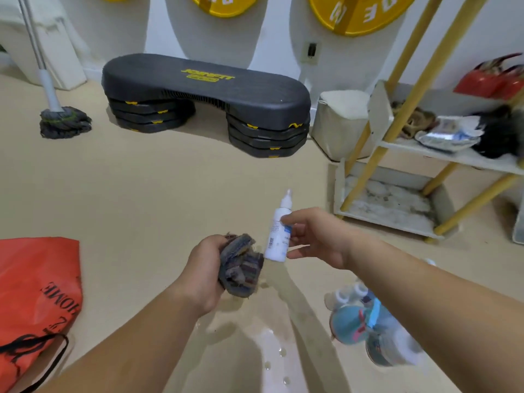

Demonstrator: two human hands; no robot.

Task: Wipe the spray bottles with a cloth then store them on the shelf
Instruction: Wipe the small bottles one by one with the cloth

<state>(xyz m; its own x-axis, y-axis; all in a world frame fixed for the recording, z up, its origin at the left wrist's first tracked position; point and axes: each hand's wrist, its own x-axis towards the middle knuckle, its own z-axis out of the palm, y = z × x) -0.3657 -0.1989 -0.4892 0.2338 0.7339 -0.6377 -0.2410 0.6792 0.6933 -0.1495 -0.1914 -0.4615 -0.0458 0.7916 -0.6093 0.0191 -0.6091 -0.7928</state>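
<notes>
Left hand (202, 272): fingers curled tight round a bunched grey striped cloth (241, 265) | right hand (317, 239): fingers pinching a small white plastic bottle with pointed nozzle (279, 231), nozzle up, above the beige floor (141, 194) | cloth touching the bottle's base | blurred cluster of more bottles (368, 330) on the floor, lower right | white shelf unit with yellow poles (391, 199) beyond, right

Black plastic step platform (204, 86) is set against white wall (158, 26); grey string mop (64, 121) is stood beside; orange plastic bag (34, 290) is laid nearer.
</notes>
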